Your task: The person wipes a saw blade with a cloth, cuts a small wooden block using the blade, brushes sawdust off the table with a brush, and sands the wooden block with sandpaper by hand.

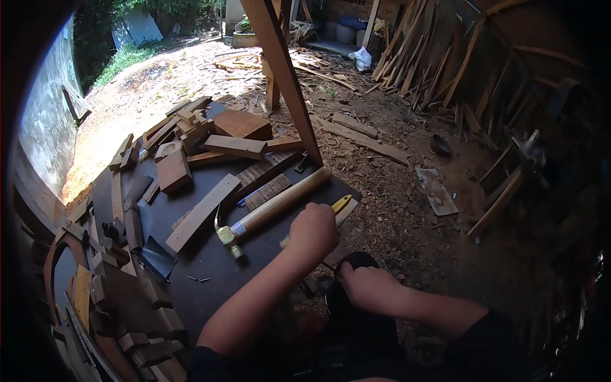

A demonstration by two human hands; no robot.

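Observation:
My left hand (314,230) is closed in a fist over the table's near right corner. A slim yellow handle (342,204) with a dark mark sticks out past its knuckles, and a pale end shows below the fist; the middle is hidden. Lower down, my right hand (369,288) is closed beside a dark rounded shape (360,260). A thin dark rod runs toward its fingers, but what they grip is hard to make out. A claw hammer (277,202) with a wooden handle lies on the dark table (213,298), just left of my left hand.
Wooden blocks (174,172) and offcuts crowd the table's far and left sides. A flat board (202,214) lies near the hammer, with two small nails (198,279) closer to me. A slanted post (286,83) rises behind the table. Wood scraps (363,139) litter the ground.

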